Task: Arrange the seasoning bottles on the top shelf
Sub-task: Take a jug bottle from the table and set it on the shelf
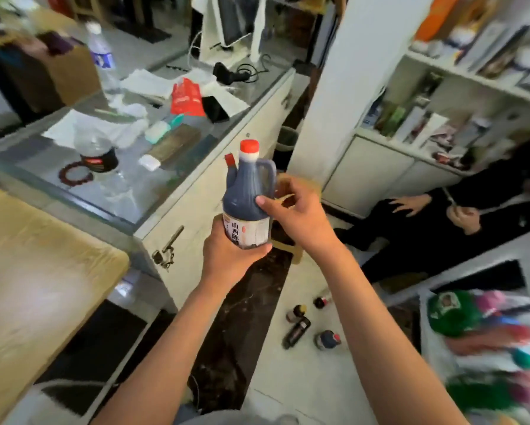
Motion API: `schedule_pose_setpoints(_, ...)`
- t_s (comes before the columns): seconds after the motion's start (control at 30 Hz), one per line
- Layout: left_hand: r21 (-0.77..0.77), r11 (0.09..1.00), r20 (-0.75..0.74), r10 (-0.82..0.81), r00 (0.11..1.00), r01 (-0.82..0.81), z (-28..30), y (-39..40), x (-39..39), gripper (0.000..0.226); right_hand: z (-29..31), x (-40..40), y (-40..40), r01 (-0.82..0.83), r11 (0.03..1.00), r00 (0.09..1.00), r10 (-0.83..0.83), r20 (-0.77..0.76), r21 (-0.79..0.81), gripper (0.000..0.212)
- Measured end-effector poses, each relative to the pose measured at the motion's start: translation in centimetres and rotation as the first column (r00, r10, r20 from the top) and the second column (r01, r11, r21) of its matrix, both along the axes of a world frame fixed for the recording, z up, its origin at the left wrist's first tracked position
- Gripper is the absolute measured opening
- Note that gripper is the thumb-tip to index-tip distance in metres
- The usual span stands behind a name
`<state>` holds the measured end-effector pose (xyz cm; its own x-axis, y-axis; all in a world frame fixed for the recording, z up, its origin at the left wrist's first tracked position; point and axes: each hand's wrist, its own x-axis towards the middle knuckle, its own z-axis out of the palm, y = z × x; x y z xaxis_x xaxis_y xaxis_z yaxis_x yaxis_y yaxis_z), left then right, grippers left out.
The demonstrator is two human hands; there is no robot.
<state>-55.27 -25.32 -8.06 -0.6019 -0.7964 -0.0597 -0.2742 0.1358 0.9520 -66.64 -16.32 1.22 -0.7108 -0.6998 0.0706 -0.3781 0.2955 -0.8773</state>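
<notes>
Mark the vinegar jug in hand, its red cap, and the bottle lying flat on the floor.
vinegar jug [245, 191], head view, on its dark body above the label.
red cap [249, 146], head view, on the cap's side.
lying bottle [296, 332], head view, on the middle of its dark body.

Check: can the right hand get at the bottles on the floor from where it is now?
Probably not: the right hand is up on the dark bottle, and the floor bottles lie far below.
</notes>
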Motion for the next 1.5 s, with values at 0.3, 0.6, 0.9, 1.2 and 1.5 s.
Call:
schedule_pose_setpoints(0.3, -0.189, 0.931, -0.172, -0.346, 0.922, 0.313, 8.8, 20.7, -16.6, 0.064, 4.4, -10.2, 23.7, 0.431, 0.877, 0.899, -0.438, 0.017, -0.215, 0.071)
schedule_pose_setpoints(0.6, -0.373, 0.706, -0.243, -0.7, 0.671, 0.602, 15.4, 37.8, -27.9, 0.064, 10.5, -16.6, 40.9, 0.652, 0.637, 0.663, -0.742, -0.098, -0.41, 0.059)
schedule_pose_setpoints(0.9, -0.357, 0.231, -0.35, -0.931, 0.099, 0.905, 20.7, 46.2, -37.1, 0.079, 15.6, -19.7, 49.5, 0.791, 0.333, 0.314, -0.941, -0.126, -0.513, 0.049)
schedule_pose_setpoints(1.2, -0.582, -0.145, 0.05, -0.988, -0.143, 0.8, 24.5, 53.1, -44.2, 0.094, 17.4, -24.2, 58.0, 0.844, 0.083, 0.041, -0.995, -0.089, -0.53, 0.048)
schedule_pose_setpoints(1.5, -0.548, -0.054, 0.152, -0.988, 0.036, 0.834, 21.7, 62.4, -51.7, 0.075, 16.3, -32.2, 66.9, 0.879, -0.019, -0.045, -0.998, -0.043, -0.476, 0.048)
